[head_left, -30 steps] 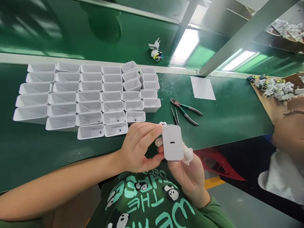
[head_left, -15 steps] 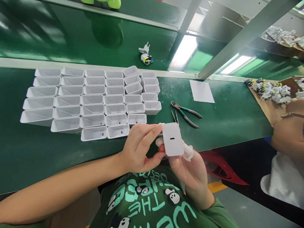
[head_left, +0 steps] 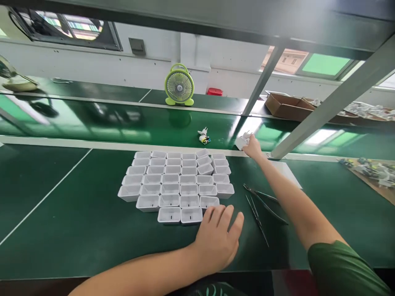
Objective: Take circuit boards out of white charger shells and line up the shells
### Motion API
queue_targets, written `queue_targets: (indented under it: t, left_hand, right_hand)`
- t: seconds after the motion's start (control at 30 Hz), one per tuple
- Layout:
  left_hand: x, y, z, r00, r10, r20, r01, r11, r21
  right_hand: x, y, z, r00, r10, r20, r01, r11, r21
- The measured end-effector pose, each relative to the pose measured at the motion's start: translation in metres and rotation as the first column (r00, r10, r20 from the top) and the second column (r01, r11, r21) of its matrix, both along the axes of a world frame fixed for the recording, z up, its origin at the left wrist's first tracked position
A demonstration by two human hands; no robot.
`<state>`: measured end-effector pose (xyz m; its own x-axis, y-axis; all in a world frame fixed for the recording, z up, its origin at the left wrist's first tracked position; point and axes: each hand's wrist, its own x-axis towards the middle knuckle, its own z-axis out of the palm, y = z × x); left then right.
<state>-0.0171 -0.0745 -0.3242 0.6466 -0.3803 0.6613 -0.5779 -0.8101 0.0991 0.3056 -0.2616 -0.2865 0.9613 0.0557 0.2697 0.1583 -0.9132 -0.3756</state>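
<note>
My right hand (head_left: 253,147) reaches far out over the raised strip behind the bench edge. Its fingers are closed on a white plug charger (head_left: 240,142), whose prongs point upward. My left hand (head_left: 217,236) rests low over the bench with its fingers spread and nothing in them. Just beyond those fingers stand rows of white open-topped charger housings (head_left: 169,214). To the left of the charger lies a small circuit board with a white plug piece (head_left: 204,137). Pliers (head_left: 265,200) and tweezers (head_left: 256,218) lie between my two arms.
A white paper sheet (head_left: 288,174) lies partly behind my right forearm. Loose parts fill cardboard (head_left: 378,189) at the right. A slanting metal post (head_left: 327,100) rises near my right hand. At the back stand a green fan (head_left: 179,86) and a cardboard box (head_left: 285,107).
My right hand has carried the charger from in front of my body to the far strip. My left hand has let go of it and lowered toward the bench. The view has tilted up.
</note>
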Motion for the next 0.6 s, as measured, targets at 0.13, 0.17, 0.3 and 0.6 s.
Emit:
queue_targets:
  t: [0.13, 0.17, 0.3, 0.6]
  left_hand:
    - [0.003, 0.002, -0.004, 0.999, 0.02, 0.049, -0.023, 0.998, 0.063]
    - [0.004, 0.003, -0.005, 0.998, 0.01, 0.057, -0.014, 0.997, 0.07]
    - [0.007, 0.004, -0.01, 0.997, -0.034, 0.073, 0.028, 0.996, 0.087]
    - [0.017, -0.009, -0.034, 0.953, -0.092, 0.288, 0.076, 0.995, 0.067]
  right_hand:
    - [0.001, 0.033, 0.002, 0.999, -0.019, 0.03, 0.022, 0.997, -0.073]
    - [0.0, 0.045, 0.004, 0.999, -0.001, 0.046, 0.006, 0.995, -0.097]
    - [0.008, 0.115, 0.012, 0.98, 0.182, -0.082, -0.196, 0.957, -0.212]
    - [0.026, 0.23, 0.013, 0.877, 0.27, -0.396, -0.423, 0.826, -0.373]
